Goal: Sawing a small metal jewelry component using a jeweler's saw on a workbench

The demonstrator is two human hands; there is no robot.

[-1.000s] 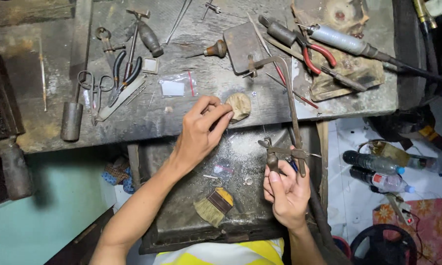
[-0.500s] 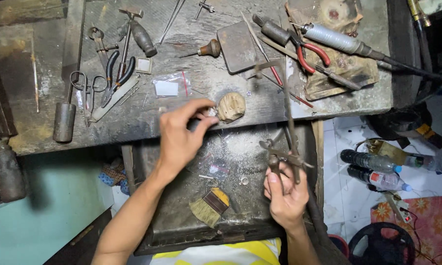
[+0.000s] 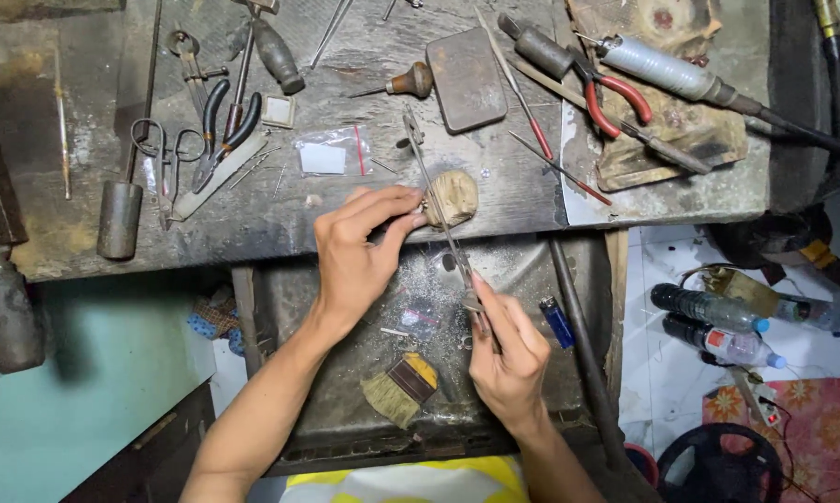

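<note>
Nearest, the right hand [image 3: 508, 359] has its grip pinched on a long thin file [image 3: 443, 219] that slants up over the tray [image 3: 345, 410], past the brush [image 3: 398, 389] and blue lighter [image 3: 558, 321]. Further on, the left hand [image 3: 355, 256] presses its fingertips on a small piece against the round wooden peg [image 3: 454, 196] at the desk [image 3: 252, 233] edge, where the file crosses. Beyond lie pliers [image 3: 615, 98] and scissors [image 3: 163, 163].

Left hand [image 3: 359, 251] extended forward, fingers curled with fingertips pinched together, bare forearm angled up from lower left, right hand [image 3: 506, 359] lower, closed in a grip, index finger stretched forward
</note>
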